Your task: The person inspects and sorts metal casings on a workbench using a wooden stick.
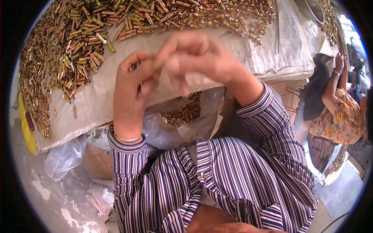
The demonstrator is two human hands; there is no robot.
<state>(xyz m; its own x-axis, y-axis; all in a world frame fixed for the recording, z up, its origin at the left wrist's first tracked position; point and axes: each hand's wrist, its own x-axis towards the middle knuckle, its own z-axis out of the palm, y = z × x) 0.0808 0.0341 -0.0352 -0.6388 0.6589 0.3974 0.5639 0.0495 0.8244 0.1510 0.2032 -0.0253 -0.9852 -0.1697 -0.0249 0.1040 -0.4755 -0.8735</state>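
My left hand (pixel 132 87) is raised over the near edge of the cloth-covered table, its fingers curled together. A small dark or metallic bit shows between the fingers, too hidden to name. Beside it and touching or nearly touching its fingertips is my right hand (pixel 202 60), bent at the fingers and smeared by motion. Whether it holds anything is not visible. Beyond both hands lies a heap of small brass-coloured metal sleeves (pixel 74 42), slit tubes scattered loosely. Shorter metal pieces (pixel 217 17) form the pile toward the right.
White woven sheeting (pixel 291 42) covers the table. Below its front edge, an open container lined with plastic holds more metal sleeves (pixel 184 114). Clear plastic bags (pixel 68 155) hang at the left. A metal bowl (pixel 312 9) stands far right. Another person (pixel 336 112) sits at the right.
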